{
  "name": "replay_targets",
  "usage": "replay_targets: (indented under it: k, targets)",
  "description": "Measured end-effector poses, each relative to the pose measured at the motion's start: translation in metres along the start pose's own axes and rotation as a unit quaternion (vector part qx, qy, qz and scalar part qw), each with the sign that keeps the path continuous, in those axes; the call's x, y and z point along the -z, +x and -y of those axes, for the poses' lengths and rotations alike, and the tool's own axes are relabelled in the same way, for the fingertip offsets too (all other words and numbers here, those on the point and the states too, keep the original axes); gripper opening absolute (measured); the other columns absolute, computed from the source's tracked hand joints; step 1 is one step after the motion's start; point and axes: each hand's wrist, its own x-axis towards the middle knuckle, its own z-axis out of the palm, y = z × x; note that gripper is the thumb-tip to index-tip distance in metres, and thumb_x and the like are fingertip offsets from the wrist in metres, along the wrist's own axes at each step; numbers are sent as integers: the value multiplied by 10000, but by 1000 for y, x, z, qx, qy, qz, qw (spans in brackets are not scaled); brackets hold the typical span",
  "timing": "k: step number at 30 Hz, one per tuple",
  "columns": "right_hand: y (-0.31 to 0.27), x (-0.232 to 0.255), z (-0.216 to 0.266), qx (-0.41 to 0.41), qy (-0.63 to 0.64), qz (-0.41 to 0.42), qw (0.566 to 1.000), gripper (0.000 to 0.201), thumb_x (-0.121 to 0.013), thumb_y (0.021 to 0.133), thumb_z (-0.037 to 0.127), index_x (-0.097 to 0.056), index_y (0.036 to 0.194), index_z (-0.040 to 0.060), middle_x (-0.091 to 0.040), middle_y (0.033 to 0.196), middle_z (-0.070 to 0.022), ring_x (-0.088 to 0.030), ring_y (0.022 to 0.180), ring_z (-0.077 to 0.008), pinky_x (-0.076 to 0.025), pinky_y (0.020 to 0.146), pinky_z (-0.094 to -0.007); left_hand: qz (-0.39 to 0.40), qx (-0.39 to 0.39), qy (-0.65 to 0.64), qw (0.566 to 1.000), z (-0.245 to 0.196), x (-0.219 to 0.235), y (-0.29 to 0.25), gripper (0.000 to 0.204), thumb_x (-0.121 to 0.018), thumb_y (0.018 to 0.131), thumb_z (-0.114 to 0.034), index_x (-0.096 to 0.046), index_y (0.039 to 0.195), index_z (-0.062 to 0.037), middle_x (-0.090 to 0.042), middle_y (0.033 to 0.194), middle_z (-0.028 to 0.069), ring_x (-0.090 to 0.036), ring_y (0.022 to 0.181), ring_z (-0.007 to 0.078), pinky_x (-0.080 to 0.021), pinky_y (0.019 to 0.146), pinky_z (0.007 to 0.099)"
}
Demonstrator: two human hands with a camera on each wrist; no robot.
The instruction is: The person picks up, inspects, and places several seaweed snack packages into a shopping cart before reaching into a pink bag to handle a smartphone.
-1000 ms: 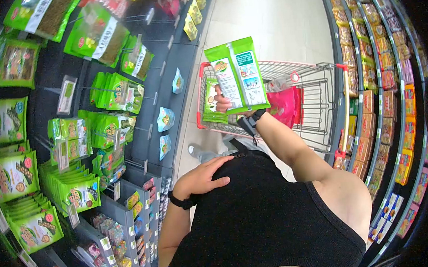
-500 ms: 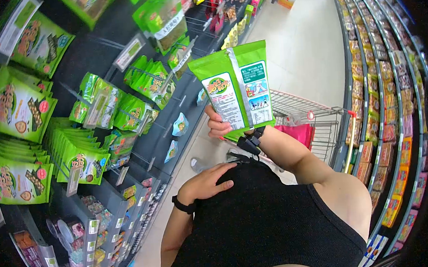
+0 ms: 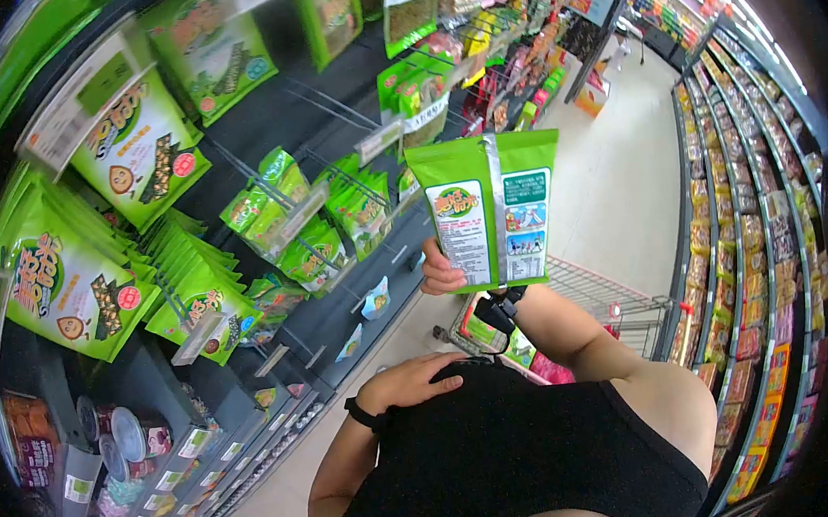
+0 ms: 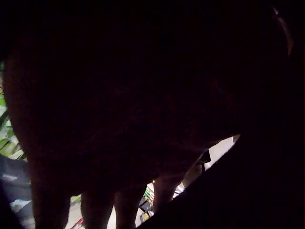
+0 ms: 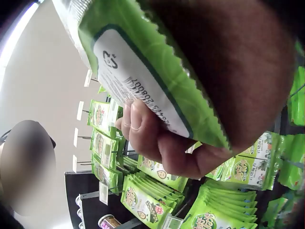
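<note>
My right hand point(image 3: 442, 270) grips a green snack packet point(image 3: 497, 214) from behind, the fingers curled round its left edge; the packet's printed back, with a silver centre seam, faces up toward the head camera. The right wrist view shows the curled fingers point(image 5: 143, 126) pressed over the white label of the packet point(image 5: 119, 67), near its jagged edge. My left hand point(image 3: 408, 384) rests on the front of the black top point(image 3: 504, 444), fingers extended. In the dark left wrist view the back of the left hand point(image 4: 105, 157) fills most of the picture.
At left, a dark shelf holds several rows of green packets point(image 3: 78, 263) on hooks, with price tags point(image 3: 199, 338). Behind the right forearm stands a wire shopping cart point(image 3: 619, 311) with packets inside. Another shelf point(image 3: 733, 284) runs along the right of the aisle floor point(image 3: 601, 188).
The head view has turned toward the left shelf and up the aisle. The right hand and packet have shifted lower and slightly right in view, the packet standing straighter. The left hand stays on the top.
</note>
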Motion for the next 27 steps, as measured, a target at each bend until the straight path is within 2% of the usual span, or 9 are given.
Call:
replay_targets:
  k: [8,11,15,16,17,18,19,21,27]
  targets:
    - [55,-22,5,-25,-24,33,999,725,-452,881,829,-511,818,110,-457,653,42,-421,559,-98,-324,699,-295,-25,7,2,1000,21,16,-28,684,-474,1069,-543,-386,1562,-76,-496,1519,223,-507,1383,370,-396,1159,425]
    - [73,-11,3,-41,-26,68,996,718,-452,887,818,-510,815,106,-453,651,30,-423,560,-105,-327,700,-299,-32,26,-5,999,16,26,-45,690,-478,1063,-555,-393,1560,-83,-501,1513,223,-510,1379,372,-402,1154,430]
    - [86,-13,28,2,-146,17,989,737,-479,880,800,-550,838,68,-510,656,-36,-461,561,-150,-347,602,-300,-79,9,7,997,37,27,-65,698,-482,1056,-571,-414,1550,-83,-511,1500,221,-520,1371,365,-410,1146,432]
    - [90,-24,37,14,-173,-68,982,737,-486,893,778,-559,845,46,-542,662,-65,-484,565,-166,-343,548,-294,-83,14,0,996,40,28,-71,698,-484,1055,-572,-419,1547,-81,-520,1490,222,-527,1364,361,-412,1144,432]
    - [99,-35,48,80,-265,-43,960,655,-521,944,690,-590,902,39,-549,666,-70,-482,562,-165,-355,543,-290,-86,19,-6,996,43,29,-76,698,-486,1054,-573,-423,1544,-80,-529,1481,222,-534,1358,357,-413,1142,433]
    - [96,-36,54,101,-330,-123,930,587,-522,1005,587,-617,1030,8,-618,819,-101,-553,695,-175,-428,624,-307,-88,23,-12,996,45,30,-80,698,-487,1054,-574,-428,1541,-78,-538,1471,223,-541,1351,353,-415,1141,433]
    - [96,-38,57,125,-429,-183,876,537,-488,1048,504,-589,1151,-13,-633,953,-83,-552,830,-151,-432,744,-295,-88,27,-16,996,48,30,-85,695,-490,1054,-571,-431,1538,-75,-547,1459,224,-549,1343,349,-420,1136,433]
    - [101,-49,66,131,-602,-321,719,486,-418,1134,337,-534,1394,-57,-664,1222,-46,-551,1099,-103,-439,982,-272,-87,33,-24,995,53,29,-91,690,-495,1055,-565,-438,1531,-69,-566,1435,225,-564,1327,341,-430,1126,432]
    - [132,-43,95,242,-676,-406,565,401,-409,1141,289,-562,1307,-42,-646,1123,-80,-536,1039,-128,-431,969,-300,-80,31,-34,996,64,28,-100,665,-512,1056,-543,-460,1508,-58,-582,1414,225,-579,1310,329,-453,1101,426]
